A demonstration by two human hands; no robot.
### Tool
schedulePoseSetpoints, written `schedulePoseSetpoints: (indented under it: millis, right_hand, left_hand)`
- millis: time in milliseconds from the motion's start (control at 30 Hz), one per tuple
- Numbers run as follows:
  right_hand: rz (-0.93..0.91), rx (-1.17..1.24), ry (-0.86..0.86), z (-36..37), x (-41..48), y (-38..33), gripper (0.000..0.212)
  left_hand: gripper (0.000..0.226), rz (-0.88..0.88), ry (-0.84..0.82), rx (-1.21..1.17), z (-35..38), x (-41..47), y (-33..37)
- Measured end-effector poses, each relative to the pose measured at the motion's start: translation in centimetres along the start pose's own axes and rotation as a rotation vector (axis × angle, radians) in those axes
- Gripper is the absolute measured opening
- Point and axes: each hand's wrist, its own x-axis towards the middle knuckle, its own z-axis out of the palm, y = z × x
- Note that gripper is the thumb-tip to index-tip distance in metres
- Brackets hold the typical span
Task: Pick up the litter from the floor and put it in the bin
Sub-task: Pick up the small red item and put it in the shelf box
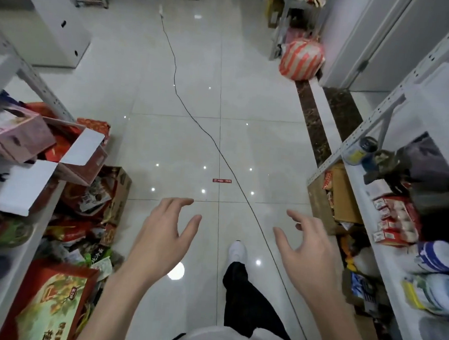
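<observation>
1. At 6 o'clock, closest in, a white shirt hem and a dark trouser leg show, ending in a white shoe planted on the glossy tiled floor.
2. The left hand reaches forward at about 7 o'clock, fingers spread and slightly curled, holding nothing.
3. The right hand reaches forward at about 5 o'clock, likewise spread and empty; the two hands are well apart.
4. A thin black cable runs between the hands and away toward 12 o'clock.
5. Just beyond the fingertips, near centre, a small red wrapper lies flat on the floor beside the cable, untouched.
6. At 9 o'clock a white shelf rack holds an open cardboard box, with red gift boxes heaped below.
7. At 3 o'clock another shelving unit carries packets and cartons.
8. Far off at 1 o'clock sits a red-and-white striped bag.
</observation>
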Motion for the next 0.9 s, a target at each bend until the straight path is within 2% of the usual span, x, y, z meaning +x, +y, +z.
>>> schedulePoseSetpoints:
  millis: [200, 400, 767, 900]
  right_hand:
    - [-0.064, 0.088, -0.065, 1.3, 14.9, -2.6, 0.041]
    - [-0.081, 0.012, -0.162, 3.6, 25.3, -3.7, 0.045]
    - [-0.043, -0.029, -0.171, 15.2, 40.9, -7.3, 0.044]
    - [0.023, -0.04, -0.159, 20.0, 43.9, -5.8, 0.046]
  left_hand:
    - [0.045, -0.024, 0.017, -0.012, -0.4, 14.4, 4.6]
    - [0.043, -0.082, 0.012, -0.053, -0.3, 23.8, 5.0]
    - [0.044, -0.1, -0.044, 0.002, 0.5, 42.1, -2.8]
    - [0.042, -0.188, -0.045, -0.052, 2.3, 46.5, -7.2]
